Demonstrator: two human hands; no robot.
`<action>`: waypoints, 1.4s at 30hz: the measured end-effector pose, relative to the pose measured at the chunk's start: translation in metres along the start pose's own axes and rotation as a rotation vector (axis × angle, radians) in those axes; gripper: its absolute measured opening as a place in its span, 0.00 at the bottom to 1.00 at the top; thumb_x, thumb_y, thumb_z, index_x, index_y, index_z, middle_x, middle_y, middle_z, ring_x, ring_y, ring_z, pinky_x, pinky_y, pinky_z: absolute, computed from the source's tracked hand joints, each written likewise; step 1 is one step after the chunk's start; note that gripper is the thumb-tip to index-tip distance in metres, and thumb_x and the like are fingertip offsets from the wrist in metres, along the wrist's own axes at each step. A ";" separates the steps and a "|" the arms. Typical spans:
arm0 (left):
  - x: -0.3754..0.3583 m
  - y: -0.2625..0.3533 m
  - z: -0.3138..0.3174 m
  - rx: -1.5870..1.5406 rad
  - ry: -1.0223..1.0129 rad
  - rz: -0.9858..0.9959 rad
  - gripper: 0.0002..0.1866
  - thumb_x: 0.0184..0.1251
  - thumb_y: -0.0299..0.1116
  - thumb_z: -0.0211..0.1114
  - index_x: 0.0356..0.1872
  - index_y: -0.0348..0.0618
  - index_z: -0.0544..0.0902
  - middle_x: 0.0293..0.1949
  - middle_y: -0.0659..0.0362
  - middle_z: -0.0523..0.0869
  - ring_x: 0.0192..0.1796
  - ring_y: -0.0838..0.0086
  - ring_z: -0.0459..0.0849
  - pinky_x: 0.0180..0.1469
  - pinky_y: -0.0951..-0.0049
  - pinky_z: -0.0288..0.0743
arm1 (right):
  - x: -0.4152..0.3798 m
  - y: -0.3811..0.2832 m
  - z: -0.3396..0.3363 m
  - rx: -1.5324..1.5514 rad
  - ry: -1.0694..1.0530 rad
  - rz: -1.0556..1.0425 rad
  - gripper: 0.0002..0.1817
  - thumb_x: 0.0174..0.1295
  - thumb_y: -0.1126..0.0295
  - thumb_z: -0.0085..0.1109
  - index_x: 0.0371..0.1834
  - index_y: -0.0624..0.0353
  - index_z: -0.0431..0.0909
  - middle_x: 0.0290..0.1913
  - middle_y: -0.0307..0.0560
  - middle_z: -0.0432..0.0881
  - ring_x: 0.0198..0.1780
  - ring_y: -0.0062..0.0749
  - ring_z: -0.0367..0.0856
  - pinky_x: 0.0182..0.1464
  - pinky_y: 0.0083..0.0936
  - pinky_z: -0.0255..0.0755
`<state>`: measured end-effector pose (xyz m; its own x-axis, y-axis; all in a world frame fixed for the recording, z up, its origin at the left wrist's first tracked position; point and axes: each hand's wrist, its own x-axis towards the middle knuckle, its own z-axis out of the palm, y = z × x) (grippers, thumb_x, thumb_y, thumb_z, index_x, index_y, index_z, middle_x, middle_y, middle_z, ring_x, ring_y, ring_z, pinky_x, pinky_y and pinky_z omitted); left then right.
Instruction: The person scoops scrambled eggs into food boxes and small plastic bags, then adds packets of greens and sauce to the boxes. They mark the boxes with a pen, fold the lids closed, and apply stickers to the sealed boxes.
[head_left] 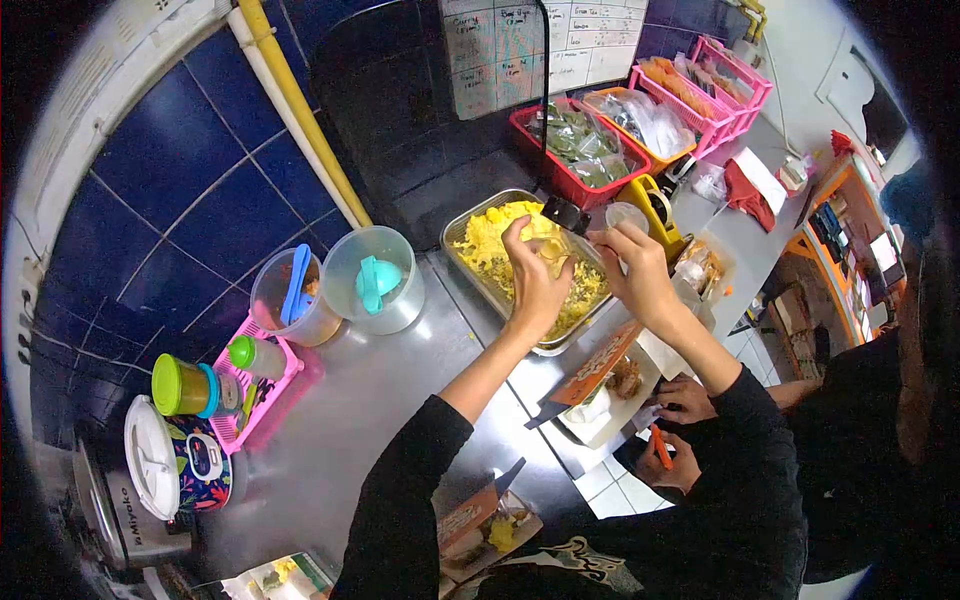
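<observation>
Over the metal tray (462, 262) of yellow shredded food (495, 235), my left hand (540, 285) curves its fingers around a small clear plastic cup (552, 250). My right hand (640, 270) is beside it, above the tray's right edge, with fingertips pinched together; what they hold is hard to make out. A round clear plastic piece (626, 215) shows just beyond those fingers, and a black object (566, 214) lies at the tray's far edge. Below my right forearm is an open printed food box (592, 375) with a browned piece of food (625, 378) inside.
Another person's hands (680, 465) are at the right, one with an orange item (660, 448). Two clear tubs (375, 290) and a pink basket (265, 400) stand left. A red basket (575, 150) and yellow tape dispenser (655, 215) are behind. Another food box (490, 530) sits near my body.
</observation>
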<state>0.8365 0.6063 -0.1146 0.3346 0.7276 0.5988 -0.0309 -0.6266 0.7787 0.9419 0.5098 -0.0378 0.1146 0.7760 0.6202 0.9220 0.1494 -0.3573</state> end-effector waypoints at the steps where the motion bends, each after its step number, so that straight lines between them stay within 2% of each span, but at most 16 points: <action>1: -0.001 0.000 0.000 -0.038 -0.032 -0.054 0.42 0.44 0.22 0.73 0.59 0.35 0.55 0.56 0.48 0.61 0.49 0.61 0.75 0.52 0.64 0.69 | 0.001 -0.001 -0.001 0.029 0.002 0.015 0.11 0.49 0.83 0.55 0.37 0.63 0.76 0.29 0.54 0.72 0.31 0.52 0.76 0.32 0.38 0.71; 5: -0.002 -0.009 -0.002 -0.090 -0.023 -0.005 0.41 0.45 0.21 0.72 0.59 0.35 0.55 0.56 0.48 0.61 0.48 0.62 0.76 0.52 0.66 0.70 | 0.002 0.002 0.003 0.039 -0.060 0.027 0.10 0.48 0.83 0.56 0.35 0.63 0.78 0.29 0.54 0.74 0.32 0.51 0.76 0.34 0.38 0.70; 8: -0.007 -0.017 -0.023 -0.058 -0.040 0.002 0.41 0.46 0.19 0.70 0.59 0.36 0.52 0.57 0.47 0.61 0.48 0.63 0.76 0.52 0.68 0.71 | 0.017 0.016 0.006 0.103 0.072 0.124 0.09 0.47 0.83 0.56 0.33 0.64 0.79 0.31 0.55 0.77 0.33 0.50 0.77 0.36 0.36 0.71; 11: -0.014 -0.033 -0.056 -0.209 0.064 -0.050 0.40 0.47 0.17 0.69 0.58 0.39 0.51 0.55 0.45 0.66 0.49 0.63 0.76 0.54 0.67 0.71 | 0.016 0.054 0.049 -0.015 -0.212 0.073 0.07 0.48 0.79 0.57 0.32 0.63 0.80 0.34 0.55 0.79 0.35 0.48 0.79 0.40 0.36 0.73; 13: -0.019 -0.038 -0.080 -0.230 0.062 -0.080 0.40 0.49 0.17 0.68 0.58 0.40 0.50 0.54 0.45 0.68 0.50 0.64 0.76 0.55 0.67 0.71 | 0.006 0.080 0.099 -0.255 -0.515 0.083 0.16 0.44 0.84 0.55 0.40 0.64 0.77 0.35 0.60 0.79 0.40 0.54 0.80 0.43 0.42 0.74; 14: -0.021 -0.038 -0.090 -0.226 0.076 -0.072 0.39 0.50 0.16 0.67 0.57 0.43 0.50 0.53 0.46 0.69 0.51 0.64 0.75 0.56 0.67 0.71 | 0.005 0.073 0.105 -0.220 -0.494 -0.025 0.17 0.44 0.83 0.56 0.42 0.65 0.75 0.34 0.61 0.79 0.39 0.55 0.80 0.41 0.42 0.76; 16: -0.025 -0.038 -0.106 -0.214 0.092 -0.061 0.38 0.52 0.14 0.65 0.57 0.46 0.49 0.52 0.46 0.70 0.52 0.64 0.74 0.56 0.67 0.70 | -0.004 0.097 0.159 -0.216 -0.593 0.220 0.14 0.45 0.81 0.57 0.38 0.65 0.76 0.35 0.61 0.79 0.39 0.55 0.80 0.41 0.41 0.76; 17: -0.028 -0.038 -0.113 -0.175 0.090 -0.019 0.39 0.51 0.14 0.65 0.57 0.47 0.49 0.52 0.46 0.71 0.53 0.64 0.74 0.57 0.66 0.70 | -0.002 0.093 0.160 -0.209 -0.593 0.217 0.14 0.45 0.81 0.57 0.38 0.65 0.76 0.35 0.61 0.79 0.39 0.55 0.80 0.41 0.41 0.76; 19: -0.032 -0.039 -0.122 -0.114 0.094 0.046 0.39 0.51 0.13 0.64 0.57 0.48 0.49 0.52 0.46 0.70 0.54 0.64 0.74 0.57 0.65 0.70 | -0.001 0.084 0.160 -0.337 -0.822 -0.001 0.11 0.46 0.78 0.58 0.36 0.63 0.78 0.37 0.61 0.80 0.39 0.55 0.80 0.41 0.40 0.76; 22: -0.035 -0.042 -0.123 -0.153 0.112 0.066 0.38 0.51 0.12 0.63 0.57 0.48 0.49 0.52 0.46 0.70 0.53 0.64 0.74 0.57 0.66 0.70 | -0.004 0.072 0.152 -0.117 -0.874 0.013 0.08 0.44 0.74 0.61 0.30 0.62 0.79 0.35 0.59 0.81 0.37 0.53 0.81 0.40 0.38 0.76; 24: -0.037 -0.041 -0.119 -0.189 0.108 0.031 0.38 0.52 0.12 0.63 0.57 0.48 0.49 0.53 0.46 0.70 0.53 0.65 0.74 0.57 0.66 0.70 | -0.007 0.065 0.143 -0.039 -0.823 0.047 0.09 0.42 0.72 0.62 0.29 0.62 0.80 0.31 0.57 0.82 0.35 0.48 0.82 0.38 0.36 0.76; 27: -0.038 -0.040 -0.108 -0.234 0.093 -0.013 0.37 0.52 0.12 0.62 0.57 0.47 0.49 0.53 0.47 0.69 0.52 0.65 0.74 0.56 0.67 0.71 | -0.004 0.063 0.124 0.276 -0.776 0.255 0.12 0.43 0.76 0.62 0.33 0.69 0.80 0.23 0.49 0.82 0.23 0.28 0.80 0.27 0.27 0.73; 28: -0.039 -0.041 -0.104 -0.245 0.088 -0.023 0.37 0.53 0.13 0.62 0.57 0.47 0.49 0.53 0.47 0.69 0.51 0.65 0.75 0.55 0.67 0.71 | -0.006 0.068 0.122 0.277 -0.777 0.254 0.12 0.43 0.76 0.62 0.33 0.69 0.80 0.23 0.49 0.82 0.23 0.28 0.80 0.27 0.27 0.73; 30: -0.041 -0.043 -0.098 -0.258 0.063 -0.031 0.37 0.53 0.13 0.62 0.57 0.47 0.48 0.54 0.47 0.69 0.50 0.65 0.75 0.54 0.66 0.72 | -0.006 0.075 0.117 0.560 -0.752 0.737 0.08 0.47 0.78 0.61 0.32 0.70 0.80 0.20 0.47 0.80 0.19 0.25 0.76 0.22 0.25 0.70; 40: -0.024 -0.029 -0.054 -0.136 -0.136 -0.008 0.40 0.52 0.18 0.66 0.59 0.42 0.47 0.57 0.44 0.63 0.49 0.65 0.76 0.50 0.68 0.73 | 0.030 0.034 0.014 0.526 -0.434 0.652 0.07 0.54 0.79 0.59 0.36 0.69 0.78 0.24 0.42 0.79 0.24 0.19 0.77 0.26 0.19 0.71; 42: -0.019 -0.025 -0.040 -0.107 -0.113 0.009 0.41 0.51 0.18 0.67 0.59 0.42 0.46 0.57 0.44 0.63 0.48 0.64 0.76 0.50 0.68 0.73 | 0.031 0.022 0.005 0.466 -0.285 0.453 0.07 0.55 0.78 0.59 0.37 0.68 0.78 0.25 0.41 0.79 0.26 0.18 0.77 0.29 0.19 0.71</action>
<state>0.7932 0.6195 -0.1379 0.4379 0.6822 0.5856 -0.1321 -0.5955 0.7925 0.9642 0.5402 -0.0297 0.2889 0.9446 0.1557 0.5453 -0.0287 -0.8377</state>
